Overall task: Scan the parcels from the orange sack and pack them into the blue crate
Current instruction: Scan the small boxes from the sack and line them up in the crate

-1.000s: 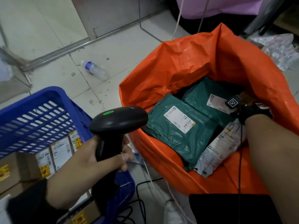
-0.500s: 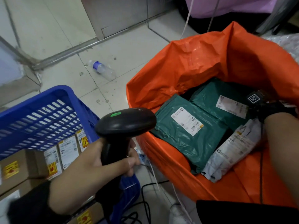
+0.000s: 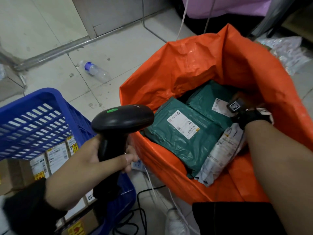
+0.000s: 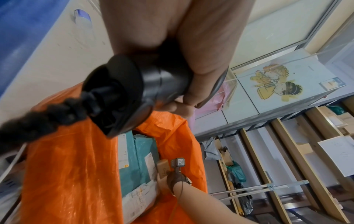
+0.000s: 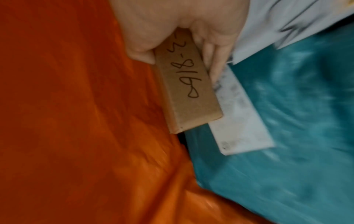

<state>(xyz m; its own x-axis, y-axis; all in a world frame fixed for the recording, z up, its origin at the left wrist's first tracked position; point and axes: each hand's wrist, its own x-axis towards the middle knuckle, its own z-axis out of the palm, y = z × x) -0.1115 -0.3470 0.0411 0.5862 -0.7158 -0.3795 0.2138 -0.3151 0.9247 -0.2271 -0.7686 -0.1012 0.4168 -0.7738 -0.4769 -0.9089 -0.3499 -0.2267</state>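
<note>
My left hand [image 3: 108, 158] grips the handle of a black barcode scanner [image 3: 122, 118], held over the gap between crate and sack. The orange sack [image 3: 194, 65] stands open on the right with green mailer parcels [image 3: 183, 138] and a grey mailer [image 3: 221, 153] inside. My right hand [image 5: 182, 37] reaches deep into the sack and holds a small brown cardboard box [image 5: 186, 89] with handwriting on it, against the sack's wall. In the head view the wrist strap hides that hand. The blue crate [image 3: 33, 116] at left holds labelled cardboard boxes [image 3: 55, 155].
A plastic water bottle [image 3: 94, 71] lies on the tiled floor behind the crate. Cables [image 3: 144, 200] run over the floor between crate and sack. Shelving [image 4: 287, 151] with parcels stands beyond the sack. Crinkled plastic wrap [image 3: 288, 51] lies at the far right.
My right hand has pushed deeper into the sack, past the grey mailer. The scanner in my left hand has stayed roughly where it was.
</note>
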